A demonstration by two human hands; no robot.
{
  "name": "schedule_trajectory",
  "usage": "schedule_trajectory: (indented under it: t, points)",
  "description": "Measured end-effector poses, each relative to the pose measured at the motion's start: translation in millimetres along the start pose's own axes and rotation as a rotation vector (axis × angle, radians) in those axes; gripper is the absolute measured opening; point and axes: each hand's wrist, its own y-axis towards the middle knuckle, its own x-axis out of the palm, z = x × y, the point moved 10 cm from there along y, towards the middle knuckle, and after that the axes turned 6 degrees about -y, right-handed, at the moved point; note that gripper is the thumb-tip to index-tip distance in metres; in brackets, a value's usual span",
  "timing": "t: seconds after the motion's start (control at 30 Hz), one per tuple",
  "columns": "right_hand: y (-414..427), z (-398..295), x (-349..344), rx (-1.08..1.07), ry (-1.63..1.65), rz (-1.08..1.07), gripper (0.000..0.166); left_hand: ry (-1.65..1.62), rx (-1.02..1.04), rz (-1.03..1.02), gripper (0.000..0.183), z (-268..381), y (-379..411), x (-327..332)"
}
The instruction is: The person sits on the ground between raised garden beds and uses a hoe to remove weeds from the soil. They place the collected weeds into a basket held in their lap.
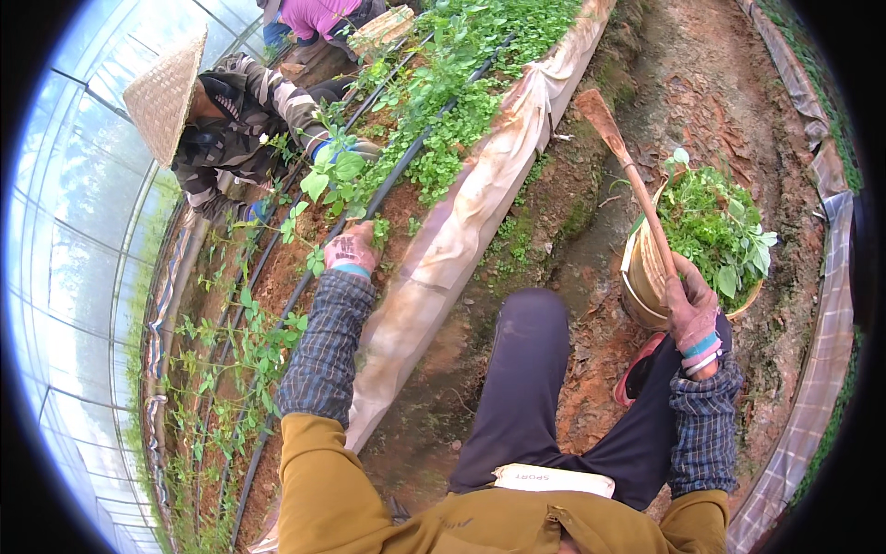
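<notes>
My left hand [351, 249], in a pinkish work glove, reaches down to the raised bed beside a black drip hose [396, 176]. Its fingertips are among low green weeds [380, 231] and partly hidden, so whether they grip a stem is unclear. A leafy young plant [336, 176] rises just beyond it. In my right hand [694, 305], also gloved, is the wooden handle of a small digging tool [640, 187]; its flat blade is coated in reddish soil and points up and away. Under that handle stands a bucket [644, 308] heaped with pulled greens [716, 228].
Pale sheeting [443, 256] lines the bed's edge along the muddy path [692, 104]. Across the bed crouches a person in a conical woven hat [169, 97], blue-gloved hands among the plants. Another person in pink [318, 17] bends farther off. Greenhouse film [76, 242] curves at left.
</notes>
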Motion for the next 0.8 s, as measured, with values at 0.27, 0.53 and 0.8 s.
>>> schedule_trajectory:
  t: [0.27,0.53,0.8]
  points:
    - [0,-2,5,-0.053,-0.136,-0.045,0.034,-0.034,0.374,0.37,0.03,42,-22,-8]
    - [-10,-9,0,-0.002,-0.122,-0.072,0.033,-0.43,0.389,0.511,0.039,138,49,-18]
    - [-2,-10,-12,0.017,-0.166,-0.062,0.03,-0.275,0.518,0.335,0.039,170,89,7]
